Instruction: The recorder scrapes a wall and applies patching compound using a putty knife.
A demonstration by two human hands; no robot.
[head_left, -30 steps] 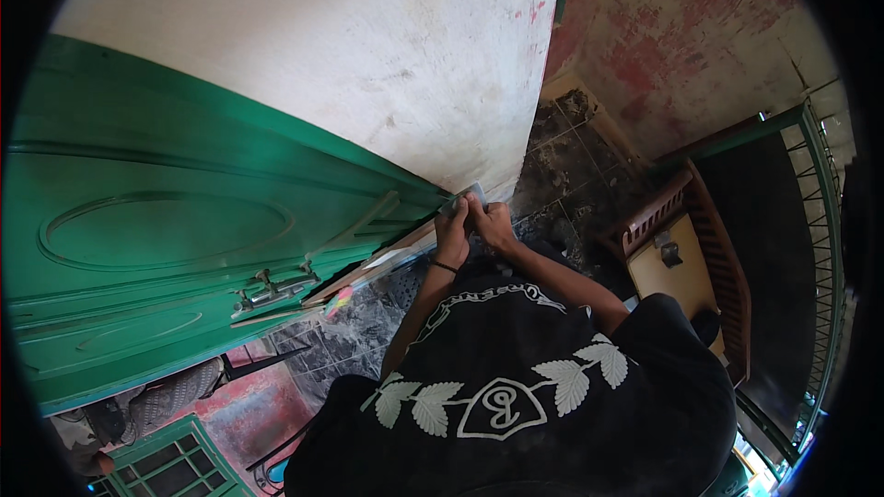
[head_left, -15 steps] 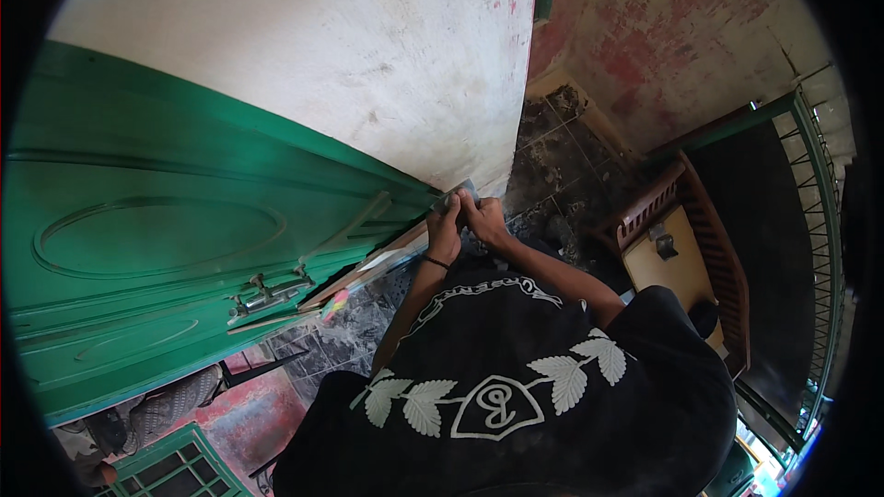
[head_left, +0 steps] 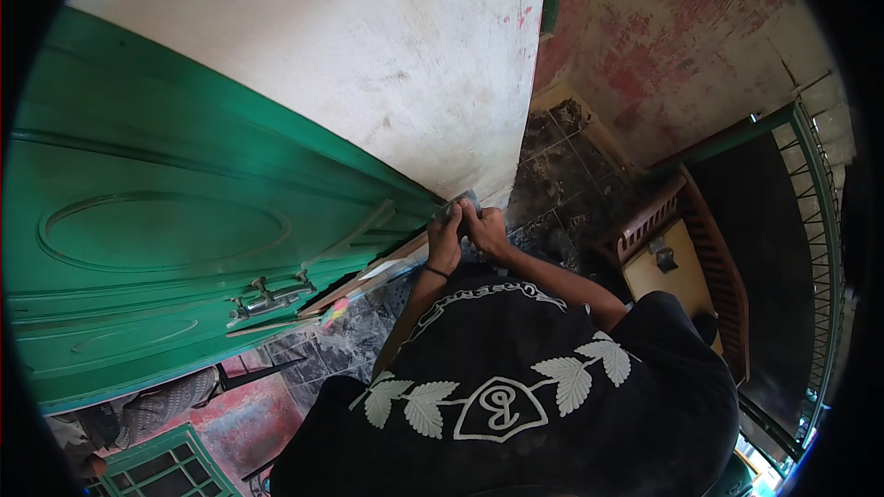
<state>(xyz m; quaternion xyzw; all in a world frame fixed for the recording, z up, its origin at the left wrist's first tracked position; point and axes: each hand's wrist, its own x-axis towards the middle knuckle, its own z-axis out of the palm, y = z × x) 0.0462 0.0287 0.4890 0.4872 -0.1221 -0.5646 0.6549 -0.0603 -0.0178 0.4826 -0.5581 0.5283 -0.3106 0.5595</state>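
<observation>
Both hands are close together, low at the white wall, beside the frame edge of a green door. My left hand, with a dark band at its wrist, is closed with its thumb forward. My right hand closes in from the other side, the thumbs almost touching. Between them they grip a small grey sheet that looks like sandpaper, its upper edge showing above the thumbs against the wall. The fingers behind it are largely hidden.
The green door with a metal handle stands at left. At right is a brown wooden bench with a grey folded piece on its seat. Dusty dark tiles cover the floor. A person's hand shows at lower left.
The view has tilted slightly, so the door and wall sit a little differently. Both hands keep their grip on the grey sheet at nearly the same spot on the wall.
</observation>
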